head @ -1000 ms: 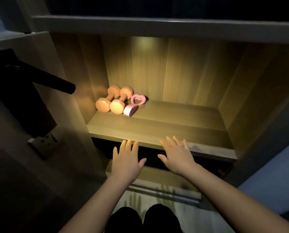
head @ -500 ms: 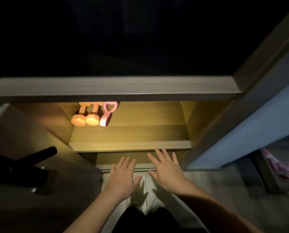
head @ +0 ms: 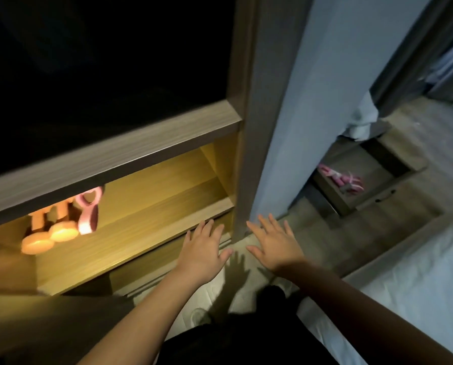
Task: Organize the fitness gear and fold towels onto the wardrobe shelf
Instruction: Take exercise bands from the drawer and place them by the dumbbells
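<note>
Shifted: both hands rightward, toward wardrobe shelf (head: pixel 151 219) front-right corner | left hand (head: pixel 203 252), right hand (head: pixel 275 245): grip released, empty | dumbbells (head: pixel 50 234), pink heart ring (head: pixel 88 214): shelf's back-left corner | pink gear (head: pixel 341 179): open drawer (head: pixel 372 196), well apart, likely next

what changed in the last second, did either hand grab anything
The head turned right: the lit shelf slid to the left of view, and pink items on the right came into sight. Nothing was taken or let go; left hand and right hand remain open and empty. The dumbbells and pink heart-shaped piece sit where they were.
</note>
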Tool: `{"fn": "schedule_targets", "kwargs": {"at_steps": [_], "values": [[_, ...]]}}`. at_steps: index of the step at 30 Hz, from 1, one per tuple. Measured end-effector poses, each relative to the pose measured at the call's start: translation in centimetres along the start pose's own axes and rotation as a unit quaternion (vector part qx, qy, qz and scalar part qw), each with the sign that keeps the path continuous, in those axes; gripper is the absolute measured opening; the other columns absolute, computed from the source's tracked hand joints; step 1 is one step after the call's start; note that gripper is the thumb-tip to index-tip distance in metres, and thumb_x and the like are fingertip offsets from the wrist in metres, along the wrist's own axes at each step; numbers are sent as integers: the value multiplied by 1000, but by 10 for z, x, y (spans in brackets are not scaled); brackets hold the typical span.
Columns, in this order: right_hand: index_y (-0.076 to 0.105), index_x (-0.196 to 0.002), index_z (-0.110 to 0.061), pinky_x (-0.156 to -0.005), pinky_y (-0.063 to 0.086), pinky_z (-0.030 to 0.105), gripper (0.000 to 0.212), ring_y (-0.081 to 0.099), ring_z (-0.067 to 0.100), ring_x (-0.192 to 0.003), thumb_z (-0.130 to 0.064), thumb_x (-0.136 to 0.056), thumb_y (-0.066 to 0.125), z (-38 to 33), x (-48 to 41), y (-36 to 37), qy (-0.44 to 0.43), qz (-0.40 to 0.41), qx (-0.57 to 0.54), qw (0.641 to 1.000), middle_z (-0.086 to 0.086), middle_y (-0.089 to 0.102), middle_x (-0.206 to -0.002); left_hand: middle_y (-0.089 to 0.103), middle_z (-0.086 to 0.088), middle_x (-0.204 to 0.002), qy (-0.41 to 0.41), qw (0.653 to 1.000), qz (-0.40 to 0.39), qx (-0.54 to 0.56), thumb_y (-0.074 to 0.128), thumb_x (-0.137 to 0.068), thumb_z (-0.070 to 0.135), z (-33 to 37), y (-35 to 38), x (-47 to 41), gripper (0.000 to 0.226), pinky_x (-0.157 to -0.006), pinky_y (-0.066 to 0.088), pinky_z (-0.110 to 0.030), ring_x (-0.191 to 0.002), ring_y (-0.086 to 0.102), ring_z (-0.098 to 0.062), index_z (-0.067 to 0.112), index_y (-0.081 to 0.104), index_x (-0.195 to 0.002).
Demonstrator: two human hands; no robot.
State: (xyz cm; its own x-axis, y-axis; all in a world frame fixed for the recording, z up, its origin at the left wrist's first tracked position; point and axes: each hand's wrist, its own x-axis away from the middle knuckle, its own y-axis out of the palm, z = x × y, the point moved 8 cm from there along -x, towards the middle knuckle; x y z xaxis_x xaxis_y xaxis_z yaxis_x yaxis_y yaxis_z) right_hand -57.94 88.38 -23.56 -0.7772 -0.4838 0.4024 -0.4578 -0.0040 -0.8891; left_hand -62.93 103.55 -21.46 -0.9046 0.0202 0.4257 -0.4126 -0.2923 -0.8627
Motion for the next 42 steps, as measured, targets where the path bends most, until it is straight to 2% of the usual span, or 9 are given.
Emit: {"fn": "schedule_targets", "kwargs": {"at_steps": [5, 9, 15, 19, 27, 32, 36, 40, 42], "values": [[22, -153, -30, -118, 6, 50, 64, 6, 22, -150, -56, -96, 38, 113, 6, -11, 74, 32, -29, 996, 2, 12, -163, 12, -1, -162, 55, 998, -9, -20, 35, -98, 54, 88, 10, -67, 64, -119, 10, -45, -150, 4, -21, 25, 19, -153], [32, -150, -21, -116, 13, 57, 62, 13, 31, -149, -50, -97, 44, 207, 16, -28, 96, 54, -47, 993, 11, 21, -160, 18, -3, -160, 82, 995, -32, -38, 38, -98, 52, 168, 25, -117, 63, -118, 15, -43, -148, 11, -22, 22, 23, -151], [36, -144, -28, -115, 17, 53, 54, 13, 30, -148, -53, -97, 38, 339, 28, -40, 156, 9, -90, 984, 6, 22, -159, 16, -3, -161, 107, 990, -79, -49, 41, -98, 48, 275, 41, -185, 60, -118, 19, -42, -148, 11, -22, 20, 26, -150], [35, -144, -29, -113, 19, 53, 54, 21, 28, -143, -52, -95, 40, 390, 19, -44, 195, 10, -115, 974, 6, 28, -154, 14, -3, -161, 119, 983, -116, -78, 42, -99, 45, 310, 49, -225, 60, -118, 18, -44, -149, 9, -23, 20, 25, -150], [25, -151, -22, -117, 15, 56, 58, 9, 31, -149, -44, -99, 41, 489, -36, -30, 279, -43, -196, 939, 10, 17, -160, 22, -10, -157, 151, 966, -159, -133, 45, -97, 44, 382, 73, -361, 62, -114, 25, -44, -145, 18, -25, 14, 28, -148], [19, -153, -22, -117, 17, 53, 59, 12, 31, -148, -41, -101, 40, 585, -110, -19, 300, -51, -194, 933, 9, 20, -159, 33, -9, -151, 150, 954, -200, -165, 46, -96, 49, 413, 126, -480, 61, -112, 28, -45, -141, 27, -28, 15, 34, -145], [20, -152, -23, -117, 18, 54, 61, 14, 33, -148, -39, -99, 46, 650, -176, 7, 308, -56, -194, 930, 10, 21, -159, 43, -9, -144, 139, 956, -200, -161, 53, -89, 53, 428, 174, -560, 59, -112, 24, -46, -135, 37, -29, 18, 45, -135], [25, -149, -21, -115, 23, 54, 60, 22, 33, -144, -40, -97, 47, 692, -232, 43, 285, -65, -189, 938, 11, 26, -156, 51, -5, -131, 135, 959, -219, -119, 66, -79, 54, 430, 224, -599, 60, -104, 30, -39, -126, 44, -26, 19, 50, -125], [26, -148, -21, -113, 27, 54, 62, 28, 32, -141, -38, -95, 51, 709, -259, 57, 267, -71, -181, 944, 11, 30, -154, 58, -2, -116, 109, 961, -246, -72, 69, -79, 49, 424, 246, -609, 47, -95, 37, -34, -116, 53, -25, 22, 54, -115]]}}
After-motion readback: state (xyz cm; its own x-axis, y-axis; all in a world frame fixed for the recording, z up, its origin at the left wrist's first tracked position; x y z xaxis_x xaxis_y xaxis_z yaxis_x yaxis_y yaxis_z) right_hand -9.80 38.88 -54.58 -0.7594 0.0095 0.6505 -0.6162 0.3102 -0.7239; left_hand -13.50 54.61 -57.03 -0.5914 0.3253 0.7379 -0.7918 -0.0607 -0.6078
